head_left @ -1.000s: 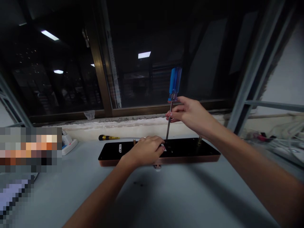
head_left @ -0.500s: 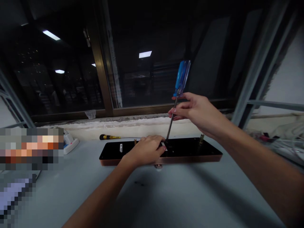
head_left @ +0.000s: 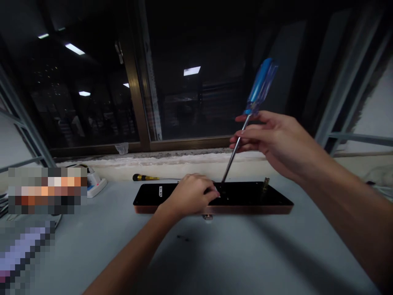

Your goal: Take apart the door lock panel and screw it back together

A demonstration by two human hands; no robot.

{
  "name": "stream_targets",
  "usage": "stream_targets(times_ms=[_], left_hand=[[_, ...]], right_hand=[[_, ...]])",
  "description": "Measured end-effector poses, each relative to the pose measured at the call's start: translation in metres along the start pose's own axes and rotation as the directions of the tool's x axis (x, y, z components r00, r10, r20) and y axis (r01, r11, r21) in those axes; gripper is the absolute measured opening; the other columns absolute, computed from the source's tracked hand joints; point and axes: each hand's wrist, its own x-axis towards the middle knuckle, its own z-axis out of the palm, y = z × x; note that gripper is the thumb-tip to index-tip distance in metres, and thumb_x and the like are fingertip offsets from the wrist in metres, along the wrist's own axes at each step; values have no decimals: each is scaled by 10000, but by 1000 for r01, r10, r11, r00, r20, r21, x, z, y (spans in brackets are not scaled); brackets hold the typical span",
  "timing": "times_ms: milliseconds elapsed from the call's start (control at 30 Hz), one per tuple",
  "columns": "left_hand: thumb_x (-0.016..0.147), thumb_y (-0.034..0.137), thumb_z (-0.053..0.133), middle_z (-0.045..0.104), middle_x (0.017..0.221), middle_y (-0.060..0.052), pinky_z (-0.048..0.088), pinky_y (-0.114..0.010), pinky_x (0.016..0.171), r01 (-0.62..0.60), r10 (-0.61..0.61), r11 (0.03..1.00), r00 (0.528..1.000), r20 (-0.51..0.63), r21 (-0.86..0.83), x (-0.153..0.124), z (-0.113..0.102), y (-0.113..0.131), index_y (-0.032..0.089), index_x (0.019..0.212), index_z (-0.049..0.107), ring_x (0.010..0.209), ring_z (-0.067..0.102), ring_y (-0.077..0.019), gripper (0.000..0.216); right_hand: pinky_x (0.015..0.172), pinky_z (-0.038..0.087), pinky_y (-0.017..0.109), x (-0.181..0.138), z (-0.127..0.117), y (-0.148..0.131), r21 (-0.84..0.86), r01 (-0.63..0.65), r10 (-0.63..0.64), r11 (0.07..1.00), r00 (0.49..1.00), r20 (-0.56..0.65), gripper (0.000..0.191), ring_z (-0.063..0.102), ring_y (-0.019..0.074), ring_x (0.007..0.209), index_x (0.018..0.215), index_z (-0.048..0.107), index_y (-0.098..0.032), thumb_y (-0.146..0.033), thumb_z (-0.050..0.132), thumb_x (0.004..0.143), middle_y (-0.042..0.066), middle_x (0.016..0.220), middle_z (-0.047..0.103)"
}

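A long black panel with a copper-coloured edge (head_left: 254,200) lies flat on the pale table. My left hand (head_left: 190,196) rests on the panel's middle with its fingers curled down against the surface. My right hand (head_left: 276,141) pinches the metal shaft of a blue-handled screwdriver (head_left: 260,86) just under the handle. The screwdriver leans to the right, and its tip hangs just above the panel beside my left fingertips. A small brass post (head_left: 265,183) stands up from the panel's right part.
A second screwdriver with a black and yellow handle (head_left: 144,178) lies on the table behind the panel. A white device (head_left: 93,180) sits at the left by the window ledge. A dark window runs along the back. Cables lie at the far right (head_left: 380,184).
My right hand has swung the screwdriver's handle up and to the right, so the tool leans more. The tip has lifted slightly. My left hand has stayed on the panel.
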Motion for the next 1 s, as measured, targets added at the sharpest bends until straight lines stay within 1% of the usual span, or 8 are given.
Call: stream_targets(times_ms=[100, 267, 400, 533, 633, 800, 867, 1000], left_hand=[[812, 242, 525, 673, 890, -23, 407, -309, 822, -93, 91, 990, 996, 19, 103, -13, -1, 1, 173, 772, 645, 884, 581, -175, 145], [849, 273, 489, 647, 1006, -17, 392, -322, 860, -215, 231, 961, 970, -77, 174, -47, -2, 0, 196, 825, 647, 990, 543, -169, 178], [845, 268, 495, 610, 1122, -22, 376, -337, 905, -253, 279, 943, 955, -98, 216, -76, 3, -8, 202, 813, 651, 1088, 489, -181, 173], [841, 271, 501, 493, 1298, -8, 299, -399, 992, -255, 277, 933, 959, -57, 255, -91, 10, -18, 214, 781, 659, 1225, 374, -207, 179], [840, 283, 501, 422, 1362, 8, 246, -437, 1030, -252, 266, 929, 964, -16, 271, -94, 11, -21, 223, 753, 653, 1271, 318, -219, 185], [821, 298, 526, 368, 1400, 21, 220, -448, 1056, -224, 222, 934, 974, 41, 276, -95, 11, -19, 220, 750, 639, 1279, 312, -213, 154], [817, 298, 529, 355, 1408, 13, 216, -462, 1057, -218, 215, 935, 976, 43, 279, -95, 11, -18, 215, 755, 633, 1279, 313, -220, 147], [831, 255, 497, 367, 1400, 13, 213, -459, 1060, -187, 184, 940, 982, 36, 285, -95, 12, -15, 215, 796, 621, 1277, 314, -207, 135]], right_hand=[[478, 491, 243, -1, -2, -2, 36, 9, -11, 999, 999, 45, 116, 575, 107, 505, 824, 548, -158, -92, 537, 730, -20, 540, 560], [431, 447, 238, -5, -1, -4, 30, -21, 17, 999, 992, 124, 89, 539, 108, 438, 804, 528, -168, -149, 546, 719, -25, 520, 557], [446, 449, 241, -9, 0, -3, 35, -11, 7, 999, 992, 126, 131, 553, 115, 452, 808, 531, -173, -228, 582, 701, -26, 532, 572], [481, 452, 242, -12, -13, 6, -11, 35, -34, 999, 992, 122, 245, 574, 116, 502, 829, 550, -183, -368, 620, 684, -12, 578, 607], [447, 425, 242, -15, -30, 16, -41, 60, -57, 997, 997, 57, 280, 578, 124, 513, 825, 568, -191, -411, 634, 665, 10, 609, 632], [414, 402, 264, -22, -51, 34, 69, 73, -60, 995, 984, -165, 280, 551, 133, 444, 781, 569, -203, -395, 686, 616, 9, 555, 620], [422, 413, 274, -24, -54, 41, 93, 90, -69, 992, 976, -207, 294, 553, 140, 444, 769, 560, -207, -402, 699, 598, 6, 550, 621], [463, 446, 298, -26, -55, 47, 104, 114, -87, 988, 969, -232, 305, 560, 144, 453, 771, 550, -212, -412, 700, 596, -1, 561, 625]])
